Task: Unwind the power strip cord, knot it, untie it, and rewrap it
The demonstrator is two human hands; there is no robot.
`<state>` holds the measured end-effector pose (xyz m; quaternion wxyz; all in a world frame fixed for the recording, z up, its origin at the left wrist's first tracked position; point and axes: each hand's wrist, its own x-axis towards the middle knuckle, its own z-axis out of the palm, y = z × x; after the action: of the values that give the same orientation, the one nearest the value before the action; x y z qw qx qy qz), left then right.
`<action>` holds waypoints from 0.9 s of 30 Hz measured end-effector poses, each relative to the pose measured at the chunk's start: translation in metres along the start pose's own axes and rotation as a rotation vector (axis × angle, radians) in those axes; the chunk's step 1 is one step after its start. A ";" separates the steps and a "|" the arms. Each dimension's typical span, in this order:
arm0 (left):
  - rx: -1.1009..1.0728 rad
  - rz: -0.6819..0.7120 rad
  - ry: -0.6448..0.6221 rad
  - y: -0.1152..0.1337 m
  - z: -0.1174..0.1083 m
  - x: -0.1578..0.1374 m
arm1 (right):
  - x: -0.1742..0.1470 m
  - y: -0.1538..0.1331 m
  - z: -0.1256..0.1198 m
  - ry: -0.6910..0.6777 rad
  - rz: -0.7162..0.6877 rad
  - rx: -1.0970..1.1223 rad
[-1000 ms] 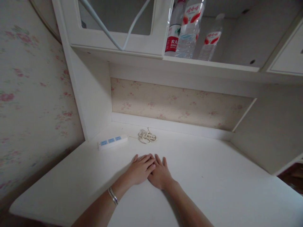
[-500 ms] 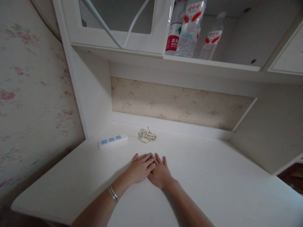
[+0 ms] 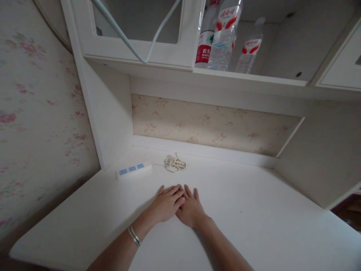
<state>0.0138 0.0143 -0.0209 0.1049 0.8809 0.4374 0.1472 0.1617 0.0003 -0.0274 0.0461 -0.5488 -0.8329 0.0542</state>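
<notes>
My left hand (image 3: 166,205) lies palm down on the white desk (image 3: 270,226), its fingers stretched over part of my right hand (image 3: 191,209). The right one is also flat on the desk, fingers spread, partly covered by the left fingertips. Neither holds anything. A silver bangle (image 3: 134,236) circles my left wrist. Beyond the hands lies a white power strip (image 3: 134,170) with blue socket faces, at the left. Its cable, a loose coil of off-white cord (image 3: 175,163), rests just past my fingertips.
Above the desk hangs a white cabinet (image 3: 141,64). Its open shelf holds a red-labelled bottle (image 3: 204,49) and clear plastic bottles (image 3: 249,49). A pale bent tube (image 3: 121,34) crosses the cabinet door. Side panels (image 3: 109,109) bound the desk, with flowered wallpaper (image 3: 36,131) at left.
The view has tilted up very slightly. Both hands, the power strip and the cord keep their places on the desk.
</notes>
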 end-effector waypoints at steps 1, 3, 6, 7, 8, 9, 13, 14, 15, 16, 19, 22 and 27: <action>-0.005 -0.002 -0.003 0.000 -0.001 0.000 | 0.000 0.000 0.000 -0.005 -0.001 -0.001; -0.015 -0.005 -0.007 0.001 -0.001 0.000 | 0.000 0.000 -0.001 -0.017 0.001 -0.006; -0.019 -0.005 -0.007 0.001 -0.002 0.000 | 0.000 0.000 -0.001 -0.023 0.006 -0.013; -0.019 -0.006 -0.008 0.001 -0.002 0.000 | 0.000 0.000 -0.001 -0.022 0.009 -0.013; -0.020 -0.008 -0.009 0.001 -0.002 0.000 | 0.001 0.000 -0.001 -0.022 0.012 -0.013; -0.020 -0.010 -0.011 0.001 -0.002 0.000 | 0.001 0.000 -0.001 -0.022 0.014 -0.014; -0.022 -0.018 -0.020 0.002 -0.003 -0.001 | 0.001 -0.001 -0.002 -0.032 0.016 -0.023; -0.022 -0.019 -0.020 0.002 -0.004 -0.001 | 0.000 -0.002 -0.003 -0.035 0.016 -0.023; -0.022 -0.020 -0.020 0.002 -0.004 -0.001 | 0.000 -0.002 -0.004 -0.038 0.016 -0.021; -0.020 -0.018 -0.019 0.002 -0.004 -0.001 | 0.000 -0.003 -0.004 -0.041 0.019 -0.019; -0.012 -0.018 -0.017 0.003 -0.004 -0.001 | 0.001 -0.003 -0.004 -0.053 0.029 -0.018; -0.008 -0.025 -0.010 0.003 -0.003 -0.001 | 0.001 -0.003 -0.003 -0.054 0.029 -0.027; -0.012 -0.020 -0.013 0.002 -0.003 -0.001 | 0.000 -0.002 -0.003 -0.040 0.015 -0.035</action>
<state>0.0138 0.0127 -0.0181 0.1145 0.8768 0.4445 0.1431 0.1600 0.0000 -0.0246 0.0193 -0.5543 -0.8305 0.0506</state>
